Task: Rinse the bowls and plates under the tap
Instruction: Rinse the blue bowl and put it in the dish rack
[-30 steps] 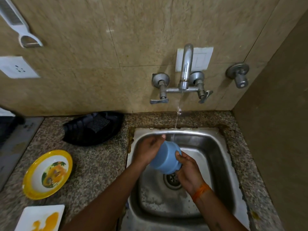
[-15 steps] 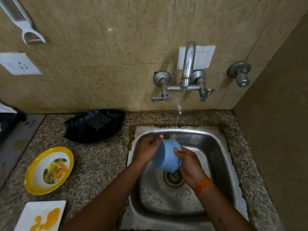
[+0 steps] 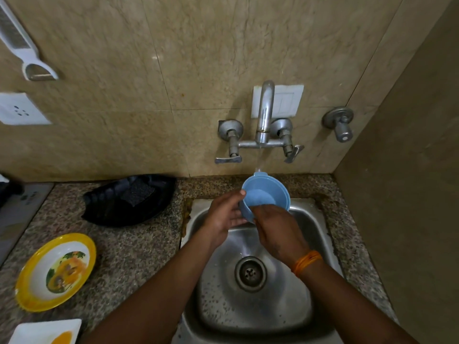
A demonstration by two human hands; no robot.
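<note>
Blue bowl (image 3: 267, 194): held above the sink (image 3: 320, 234), mouth up, under the tap (image 3: 264, 112) stream. Left hand (image 3: 224, 216): grip cups its side, thumb on rim. Right hand (image 3: 278, 228): grip grasps its near wall. Yellow bowl (image 3: 56, 271), white plate (image 3: 44, 331): on worktop (image 3: 129, 247), left.

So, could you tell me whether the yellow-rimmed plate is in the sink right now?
No, the yellow-rimmed plate sits on the granite counter to the left of the sink.
</note>
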